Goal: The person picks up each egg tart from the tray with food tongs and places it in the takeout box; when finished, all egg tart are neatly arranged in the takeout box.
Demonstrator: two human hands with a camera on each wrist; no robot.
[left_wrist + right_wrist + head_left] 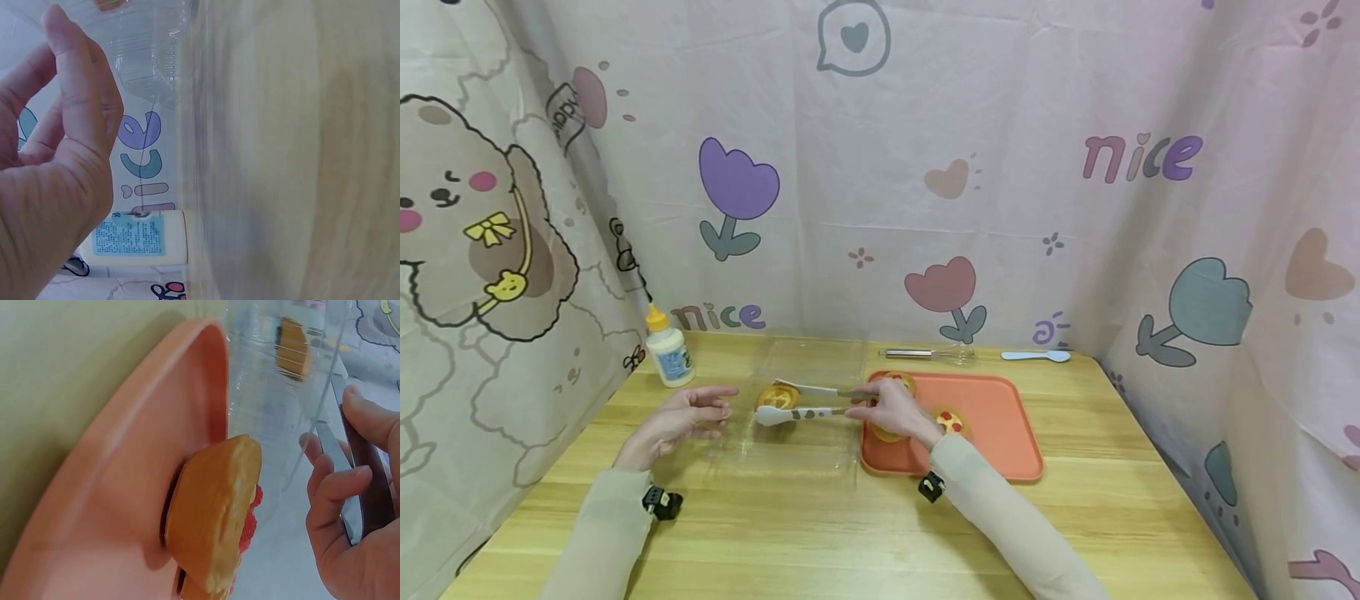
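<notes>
My right hand [895, 408] grips a pair of tongs [808, 412] with pale, dark-spotted arms; its fingers and thumb wrap the handles in the right wrist view. The tong tips reach leftward to either side of a small round yellow pastry [777, 397], within the clear plastic box [805, 458]. Through the box wall, the right wrist view shows that pastry [292, 350] too. Beside the box's left side, my left hand [681, 419] hovers with loosely bent fingers and holds nothing. Under my right wrist lies an orange tray [1000, 425] with several red-topped mini pizzas [951, 419].
A white bottle [672, 360] with a yellow cap stands at the back left. Behind the tray lie a whisk [925, 354] and a pale blue spoon [1036, 356]. A printed curtain [850, 167] hangs along the table's back edge.
</notes>
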